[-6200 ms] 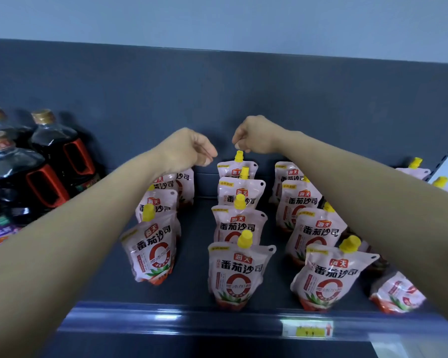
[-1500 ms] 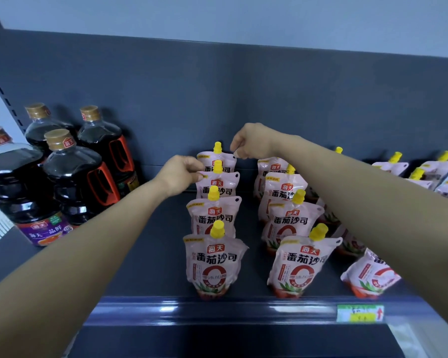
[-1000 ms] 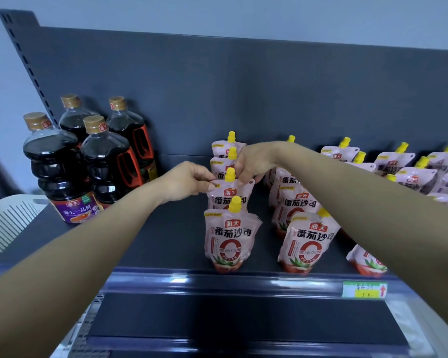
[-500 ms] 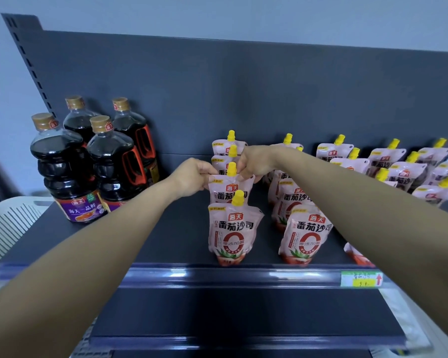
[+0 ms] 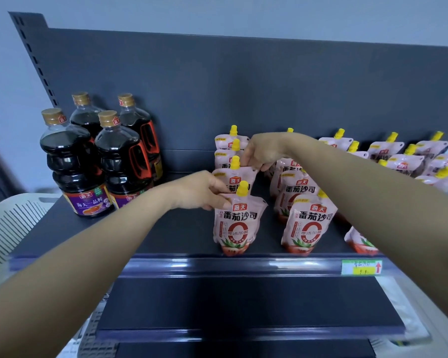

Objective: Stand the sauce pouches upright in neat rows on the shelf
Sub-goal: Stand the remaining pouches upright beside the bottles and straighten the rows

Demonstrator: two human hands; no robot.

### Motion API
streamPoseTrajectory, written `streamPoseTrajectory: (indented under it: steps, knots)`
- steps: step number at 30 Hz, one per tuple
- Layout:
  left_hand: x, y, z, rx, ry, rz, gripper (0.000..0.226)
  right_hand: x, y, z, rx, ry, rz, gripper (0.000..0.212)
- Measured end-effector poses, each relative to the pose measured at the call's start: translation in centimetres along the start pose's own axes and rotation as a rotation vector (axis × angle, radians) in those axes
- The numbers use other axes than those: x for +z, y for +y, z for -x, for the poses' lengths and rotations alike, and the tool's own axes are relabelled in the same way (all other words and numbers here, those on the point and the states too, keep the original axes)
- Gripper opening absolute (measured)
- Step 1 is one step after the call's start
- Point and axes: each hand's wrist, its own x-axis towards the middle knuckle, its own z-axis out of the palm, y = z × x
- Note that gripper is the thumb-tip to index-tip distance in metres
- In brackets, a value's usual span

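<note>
The sauce pouches (image 5: 301,192) stand on the dark shelf (image 5: 166,233) in rows that run back from the front pouch (image 5: 239,226). They are pinkish, with yellow spout caps. The front pouch reads 海天 and 番茄沙司 above a big red 0.

Directly behind it, the second pouch (image 5: 233,177) is upright. The right hand (image 5: 263,152) has its fingers clamped on that pouch's top right corner. The left hand (image 5: 201,189) lies at the front pouch's upper left corner with its fingers curled; I cannot tell whether they grip either pouch.

Left of the front pouch stand four bottles (image 5: 119,161) of dark sauce with gold caps. Their purple labels read 海天 and 一品鲜.

Below and right of the front pouch, a green and yellow price tag (image 5: 361,267) carries a red arrow; its figures are blurred.
</note>
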Motion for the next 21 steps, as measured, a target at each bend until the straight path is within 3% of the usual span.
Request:
streamPoseTrajectory:
  steps: [3, 21]
  knots:
    - [0.7, -0.3, -0.5, -0.014, 0.025, -0.039, 0.023, 0.0, 0.4, 0.4, -0.020, 0.156, -0.067, 0.026]
    - [1.1, 0.4, -0.3, -0.030, 0.043, -0.060, 0.026, 0.3, 1.7, 3.0, -0.064, 0.293, -0.083, 0.023]
